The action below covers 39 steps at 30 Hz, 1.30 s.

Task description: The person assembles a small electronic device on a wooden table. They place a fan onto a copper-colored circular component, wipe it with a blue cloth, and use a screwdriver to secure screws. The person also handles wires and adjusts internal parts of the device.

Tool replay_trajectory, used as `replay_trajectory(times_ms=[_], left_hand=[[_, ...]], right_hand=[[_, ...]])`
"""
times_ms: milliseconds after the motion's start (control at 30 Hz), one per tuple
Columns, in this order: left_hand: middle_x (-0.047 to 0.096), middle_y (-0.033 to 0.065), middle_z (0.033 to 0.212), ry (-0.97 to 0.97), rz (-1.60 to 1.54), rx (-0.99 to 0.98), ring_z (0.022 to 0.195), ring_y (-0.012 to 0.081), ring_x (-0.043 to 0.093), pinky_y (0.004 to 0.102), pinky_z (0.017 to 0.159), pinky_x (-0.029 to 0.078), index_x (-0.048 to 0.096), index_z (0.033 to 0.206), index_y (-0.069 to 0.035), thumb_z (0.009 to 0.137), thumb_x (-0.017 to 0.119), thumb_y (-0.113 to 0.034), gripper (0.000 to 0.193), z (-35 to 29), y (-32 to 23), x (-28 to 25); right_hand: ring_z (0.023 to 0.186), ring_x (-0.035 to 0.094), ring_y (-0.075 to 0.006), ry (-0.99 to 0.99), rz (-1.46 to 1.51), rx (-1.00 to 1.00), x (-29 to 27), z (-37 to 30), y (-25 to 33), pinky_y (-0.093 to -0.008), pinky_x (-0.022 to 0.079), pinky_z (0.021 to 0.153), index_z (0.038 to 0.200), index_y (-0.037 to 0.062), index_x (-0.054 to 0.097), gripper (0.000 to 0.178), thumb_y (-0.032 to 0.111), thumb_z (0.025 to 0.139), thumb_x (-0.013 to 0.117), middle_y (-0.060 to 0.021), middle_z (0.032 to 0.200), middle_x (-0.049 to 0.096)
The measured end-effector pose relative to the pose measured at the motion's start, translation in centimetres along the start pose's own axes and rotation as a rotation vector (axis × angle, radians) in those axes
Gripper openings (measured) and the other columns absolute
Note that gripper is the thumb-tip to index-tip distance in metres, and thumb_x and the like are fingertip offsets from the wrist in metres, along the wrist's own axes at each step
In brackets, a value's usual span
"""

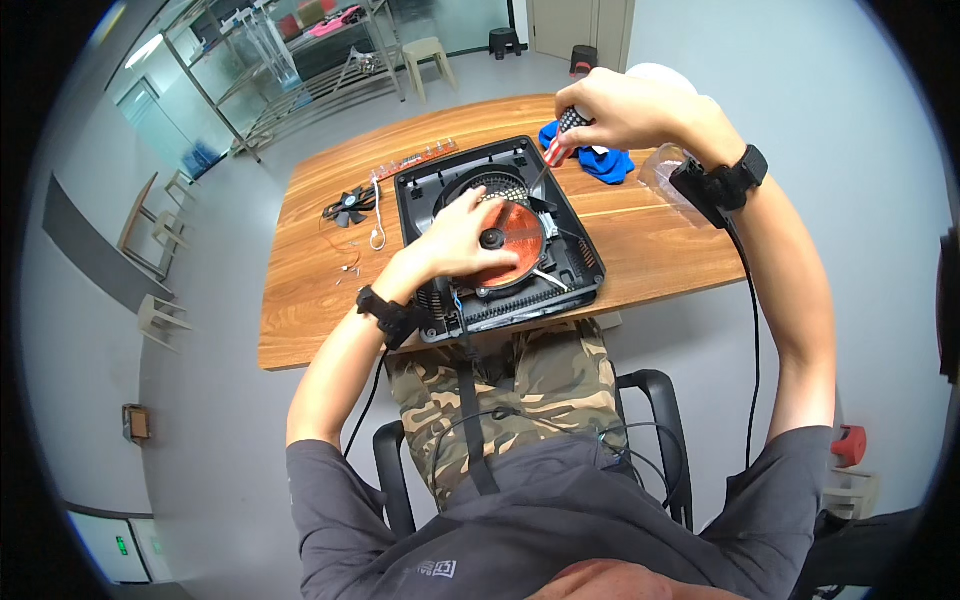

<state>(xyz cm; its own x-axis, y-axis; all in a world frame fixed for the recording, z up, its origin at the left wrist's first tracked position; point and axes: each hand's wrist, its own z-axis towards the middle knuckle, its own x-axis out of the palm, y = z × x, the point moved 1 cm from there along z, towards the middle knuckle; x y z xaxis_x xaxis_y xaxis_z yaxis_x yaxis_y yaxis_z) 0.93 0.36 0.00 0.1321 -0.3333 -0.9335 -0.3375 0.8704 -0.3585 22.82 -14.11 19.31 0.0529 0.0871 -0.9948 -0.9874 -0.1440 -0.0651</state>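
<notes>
An opened black appliance housing [583, 243], like the bottom of an induction cooker, lies on the table before me. Inside it is a round copper coil [525, 236] with a dark centre. My left hand [462, 238] grips the coil from its left side, thumb across the near part and fingers at the far edge. Above the housing's far right part, my right hand [615, 108] is wrapped round a screwdriver [558, 150] with a red and white handle. Its thin shaft slants down toward the housing beside the coil; where the tip meets it is too small to tell.
Left of the housing lie a black fan [350, 206], a narrow circuit board [415, 159] with a white cable, and small loose parts [350, 266]. A blue cloth [608, 165] and clear plastic packaging [668, 180] are at the right. A metal rack [300, 90] stands beyond the wooden table [310, 320].
</notes>
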Motion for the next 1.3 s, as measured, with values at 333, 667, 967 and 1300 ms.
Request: replay_trajectory(times_ms=[333,667,967,1300], left_hand=[[0.018,0.0248,0.164,0.151,0.146,0.028,0.154,0.0428,0.017,0.0703,0.116,0.021,0.034,0.157,-0.016,0.070,0.079,-0.072,0.113,1.0,-0.9,0.6],[0.023,0.0269,0.162,0.205,0.159,0.011,0.152,0.0436,0.022,0.0717,0.114,0.028,0.037,0.156,-0.013,0.065,0.081,-0.073,0.117,1.4,-2.1,-0.4],[0.023,0.0262,0.162,0.230,0.182,-0.019,0.151,0.0457,0.022,0.0747,0.109,0.032,0.037,0.155,-0.012,0.065,0.081,-0.073,0.117,1.7,-2.3,-0.8],[0.024,0.0266,0.161,0.211,0.160,0.000,0.150,0.0475,0.024,0.0746,0.108,0.034,0.038,0.154,-0.012,0.066,0.082,-0.070,0.114,1.5,-2.3,-0.7]], right_hand=[[0.081,0.071,-0.0367,0.023,0.170,-0.030,2.0,2.6,-2.6,-0.0431,0.057,0.074,0.108,-0.0036,0.070,0.045,0.039,0.092,0.070,-0.0228,0.084,0.072],[0.072,0.069,-0.0348,-0.011,0.125,-0.142,4.4,4.3,-3.9,-0.0418,0.055,0.066,0.108,-0.0027,0.070,0.041,0.035,0.091,0.072,-0.0219,0.079,0.070],[0.061,0.070,-0.0286,0.166,0.171,-0.036,4.2,6.0,-3.5,-0.0383,0.056,0.056,0.110,-0.0057,0.070,0.042,0.032,0.092,0.071,-0.0193,0.078,0.071],[0.064,0.070,-0.0310,0.207,0.188,-0.011,4.2,7.0,-3.0,-0.0393,0.057,0.056,0.107,-0.0050,0.071,0.039,0.030,0.089,0.074,-0.0186,0.071,0.069]])
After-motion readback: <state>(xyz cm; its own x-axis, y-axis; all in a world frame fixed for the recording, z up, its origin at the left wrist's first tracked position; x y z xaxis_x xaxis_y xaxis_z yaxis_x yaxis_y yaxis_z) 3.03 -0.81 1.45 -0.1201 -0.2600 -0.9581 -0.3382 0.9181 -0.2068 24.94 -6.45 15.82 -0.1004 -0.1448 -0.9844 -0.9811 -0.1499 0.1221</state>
